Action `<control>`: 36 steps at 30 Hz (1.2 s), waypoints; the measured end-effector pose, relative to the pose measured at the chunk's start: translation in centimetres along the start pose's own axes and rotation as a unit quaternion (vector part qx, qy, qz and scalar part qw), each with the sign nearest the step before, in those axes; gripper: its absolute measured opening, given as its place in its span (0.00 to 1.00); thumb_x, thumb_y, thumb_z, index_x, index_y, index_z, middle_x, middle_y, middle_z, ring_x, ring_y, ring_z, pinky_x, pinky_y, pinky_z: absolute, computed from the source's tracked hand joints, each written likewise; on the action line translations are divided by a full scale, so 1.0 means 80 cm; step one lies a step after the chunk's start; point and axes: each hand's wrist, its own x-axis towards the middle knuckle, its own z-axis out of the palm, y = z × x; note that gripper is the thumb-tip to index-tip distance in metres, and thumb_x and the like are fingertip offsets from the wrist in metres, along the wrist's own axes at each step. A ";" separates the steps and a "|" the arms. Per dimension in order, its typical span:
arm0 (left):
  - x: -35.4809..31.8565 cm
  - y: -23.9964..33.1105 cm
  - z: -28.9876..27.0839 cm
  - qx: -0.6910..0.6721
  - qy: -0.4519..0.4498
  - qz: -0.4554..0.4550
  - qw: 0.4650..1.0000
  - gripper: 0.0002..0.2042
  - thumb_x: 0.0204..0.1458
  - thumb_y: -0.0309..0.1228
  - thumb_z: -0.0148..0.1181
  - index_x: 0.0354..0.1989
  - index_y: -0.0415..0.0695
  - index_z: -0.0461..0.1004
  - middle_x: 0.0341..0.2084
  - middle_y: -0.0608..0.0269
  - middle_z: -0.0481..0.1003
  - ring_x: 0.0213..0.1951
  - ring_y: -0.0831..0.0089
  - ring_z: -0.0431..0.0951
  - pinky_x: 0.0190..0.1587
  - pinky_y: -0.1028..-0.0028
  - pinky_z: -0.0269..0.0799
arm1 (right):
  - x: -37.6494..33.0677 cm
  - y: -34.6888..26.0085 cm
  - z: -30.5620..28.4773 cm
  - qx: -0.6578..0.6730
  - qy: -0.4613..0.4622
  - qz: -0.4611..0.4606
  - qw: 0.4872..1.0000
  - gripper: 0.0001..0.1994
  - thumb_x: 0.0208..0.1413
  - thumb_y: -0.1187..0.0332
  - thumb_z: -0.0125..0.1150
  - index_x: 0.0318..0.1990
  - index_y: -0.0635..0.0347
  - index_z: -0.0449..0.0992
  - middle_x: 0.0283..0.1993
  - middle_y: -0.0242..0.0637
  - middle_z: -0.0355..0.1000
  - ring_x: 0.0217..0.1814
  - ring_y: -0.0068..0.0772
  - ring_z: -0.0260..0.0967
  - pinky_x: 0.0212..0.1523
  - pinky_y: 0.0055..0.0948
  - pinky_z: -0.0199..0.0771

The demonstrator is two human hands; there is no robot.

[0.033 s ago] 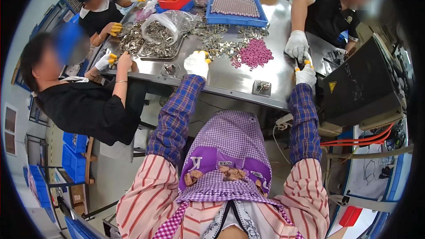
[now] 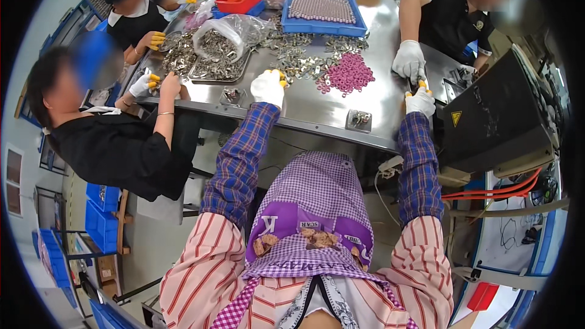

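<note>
My left hand point(image 2: 267, 88), in a white glove with yellow fingertips, rests at the near edge of the steel table point(image 2: 311, 102). Its fingers are curled, and whatever they may hold is hidden. Just beyond it lie loose small metal parts point(image 2: 295, 64) and a pile of pink rings point(image 2: 346, 74). At the table's right side my right hand point(image 2: 420, 102), gloved alike, has its fingers pressed together. It meets a co-worker's white-gloved hand point(image 2: 409, 61); anything between the two is too small to make out.
Metal parts fill a tray point(image 2: 220, 79) at the left. Farther back stand a blue tray point(image 2: 323, 28) of pale cylinders and a red bin point(image 2: 244, 5). A small clear box point(image 2: 358, 120) sits at the front edge. A dark machine cabinet point(image 2: 493, 116) stands right; co-workers line the table.
</note>
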 end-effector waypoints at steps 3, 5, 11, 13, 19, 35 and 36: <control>0.006 -0.008 0.000 -0.026 -0.043 -0.012 0.999 0.08 0.46 0.35 0.59 0.33 0.47 0.76 0.28 0.56 0.75 0.27 0.56 0.75 0.33 0.61 0.70 | -0.017 -0.027 -0.017 -0.013 0.011 -0.024 1.000 0.22 0.50 0.53 0.60 0.51 0.51 0.72 0.44 0.37 0.70 0.43 0.38 0.71 0.41 0.33 0.73; 0.005 -0.003 -0.005 -0.036 -0.060 -0.017 0.997 0.08 0.46 0.34 0.59 0.33 0.47 0.75 0.29 0.56 0.76 0.28 0.56 0.75 0.33 0.61 0.70 | -0.015 -0.032 -0.009 -0.020 0.013 -0.033 0.999 0.21 0.50 0.53 0.59 0.50 0.51 0.73 0.44 0.37 0.71 0.43 0.38 0.71 0.41 0.33 0.73; 0.012 0.013 -0.036 -0.054 -0.109 -0.084 0.989 0.08 0.50 0.36 0.56 0.33 0.47 0.74 0.31 0.56 0.77 0.32 0.56 0.77 0.36 0.62 0.71 | -0.010 -0.058 0.048 0.198 -0.045 -0.216 0.955 0.20 0.52 0.51 0.57 0.43 0.56 0.78 0.41 0.38 0.73 0.39 0.39 0.72 0.40 0.33 0.72; 0.004 0.014 -0.034 -0.091 -0.087 -0.107 0.986 0.09 0.51 0.38 0.55 0.32 0.47 0.74 0.32 0.57 0.77 0.33 0.56 0.77 0.37 0.63 0.71 | -0.023 -0.068 0.019 0.139 -0.031 -0.254 0.957 0.18 0.54 0.52 0.56 0.42 0.56 0.79 0.41 0.39 0.73 0.38 0.39 0.72 0.40 0.33 0.72; -0.047 0.066 -0.066 -0.180 -0.105 -0.063 0.976 0.11 0.52 0.41 0.53 0.34 0.48 0.75 0.31 0.60 0.77 0.35 0.58 0.77 0.40 0.64 0.71 | -0.081 -0.040 -0.016 0.024 -0.046 -0.260 0.964 0.18 0.55 0.51 0.54 0.41 0.55 0.79 0.39 0.39 0.74 0.40 0.39 0.72 0.42 0.32 0.72; -0.125 0.139 -0.036 -0.220 0.078 0.071 0.970 0.08 0.47 0.33 0.58 0.33 0.46 0.78 0.25 0.62 0.73 0.25 0.63 0.72 0.32 0.67 0.68 | -0.152 -0.024 -0.044 0.228 0.061 -0.419 0.877 0.12 0.49 0.67 0.64 0.40 0.60 0.78 0.37 0.37 0.74 0.36 0.33 0.71 0.39 0.26 0.70; -0.126 0.139 -0.036 -0.216 0.065 0.058 0.973 0.08 0.46 0.33 0.59 0.34 0.46 0.78 0.26 0.62 0.74 0.25 0.64 0.72 0.32 0.67 0.68 | -0.150 -0.025 -0.045 0.269 -0.008 -0.377 0.886 0.12 0.49 0.68 0.64 0.41 0.61 0.77 0.37 0.37 0.73 0.35 0.32 0.70 0.39 0.26 0.70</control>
